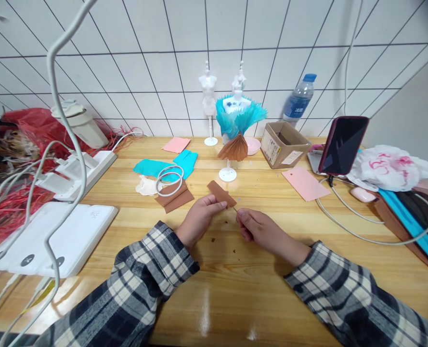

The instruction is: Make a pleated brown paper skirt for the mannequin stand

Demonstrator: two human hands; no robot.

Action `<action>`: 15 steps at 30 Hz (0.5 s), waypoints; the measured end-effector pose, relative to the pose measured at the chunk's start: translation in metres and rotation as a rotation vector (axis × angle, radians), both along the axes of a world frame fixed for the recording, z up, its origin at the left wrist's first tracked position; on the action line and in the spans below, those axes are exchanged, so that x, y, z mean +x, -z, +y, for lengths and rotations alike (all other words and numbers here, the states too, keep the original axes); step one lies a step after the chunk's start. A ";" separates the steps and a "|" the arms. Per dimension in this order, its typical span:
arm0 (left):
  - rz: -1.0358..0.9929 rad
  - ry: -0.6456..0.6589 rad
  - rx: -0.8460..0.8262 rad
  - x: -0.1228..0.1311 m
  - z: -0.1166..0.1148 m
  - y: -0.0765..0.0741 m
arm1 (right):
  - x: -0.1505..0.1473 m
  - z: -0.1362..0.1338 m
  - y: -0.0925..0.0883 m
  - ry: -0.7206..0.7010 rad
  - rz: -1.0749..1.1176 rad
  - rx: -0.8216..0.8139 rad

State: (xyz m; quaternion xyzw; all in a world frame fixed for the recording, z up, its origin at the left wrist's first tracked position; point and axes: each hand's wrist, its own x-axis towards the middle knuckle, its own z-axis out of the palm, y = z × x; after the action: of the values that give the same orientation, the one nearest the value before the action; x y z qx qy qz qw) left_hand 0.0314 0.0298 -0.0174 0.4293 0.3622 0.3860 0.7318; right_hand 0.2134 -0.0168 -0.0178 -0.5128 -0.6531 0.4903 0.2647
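White tiled wall [137,72] and a pale wooden table [250,294] form the setting. At centre, near the front of the work area, the left hand [198,218] is closed in a pinch on a brown strip [218,192], which slants from upper left to lower right above the tabletop. The right hand [259,226] grips a thin item [235,209], too small to identify, between thumb and fingers; its tip lies at the strip's lower end. Small brown scraps [213,240] are scattered on the wood below and between the hands.

Left of the strip, a folded brown sheet [174,201] and turquoise sheets [147,167] lie partly beneath two white rings [157,185]. Behind the hands stands a dress form [239,83] on a white base, bearing flared turquoise material [226,115] with a pleated brown piece [235,147] below. To its left is a bare white form [208,89]. To its right are an open cardboard box [289,156], a blue-capped bottle [298,101] tilted against the tiles, and an upright phone [344,144]. One pink sheet [304,183] lies in front of the box.
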 end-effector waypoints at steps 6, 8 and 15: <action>0.108 0.035 0.084 0.000 0.001 -0.002 | -0.002 0.000 -0.004 0.010 -0.020 -0.007; 0.157 0.053 0.156 0.000 0.001 -0.004 | -0.002 0.000 -0.004 0.008 -0.027 -0.014; 0.199 0.063 0.190 -0.001 0.002 -0.004 | -0.001 0.000 -0.002 0.003 -0.007 -0.057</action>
State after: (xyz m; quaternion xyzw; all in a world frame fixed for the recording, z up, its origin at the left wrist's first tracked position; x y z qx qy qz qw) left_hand 0.0306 0.0321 -0.0136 0.5441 0.3811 0.3508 0.6601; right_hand 0.2120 -0.0166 -0.0153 -0.5230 -0.6390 0.5064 0.2484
